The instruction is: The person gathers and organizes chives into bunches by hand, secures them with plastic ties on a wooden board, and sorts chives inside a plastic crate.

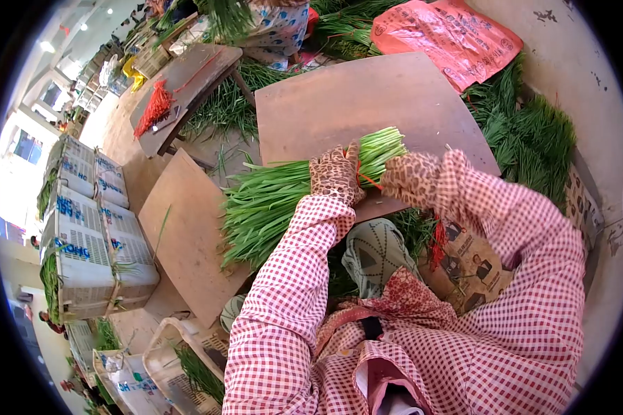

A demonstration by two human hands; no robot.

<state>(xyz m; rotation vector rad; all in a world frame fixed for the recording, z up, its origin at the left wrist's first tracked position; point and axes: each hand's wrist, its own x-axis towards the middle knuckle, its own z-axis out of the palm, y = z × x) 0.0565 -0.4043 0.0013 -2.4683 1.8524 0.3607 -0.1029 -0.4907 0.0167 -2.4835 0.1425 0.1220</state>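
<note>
A thick bundle of long green stalks (273,200) lies across the near edge of the wooden board (367,97), pale cut ends up and right, leaves down and left. My left hand (335,177), in a leopard-print glove, is wrapped over the bundle near its pale end. A red tie (369,181) runs from the bundle beside that hand toward my right. My right hand (412,180), in a matching glove, is closed at the tie's end just right of the bundle; its fingertips are blurred.
A side table (208,66) at upper left bears red ties (155,109). White crates (104,235) stand at left. More greens (533,145) and a pink sack (450,38) lie at right and back. A second board (187,235) leans left. Another person (277,31) is beyond.
</note>
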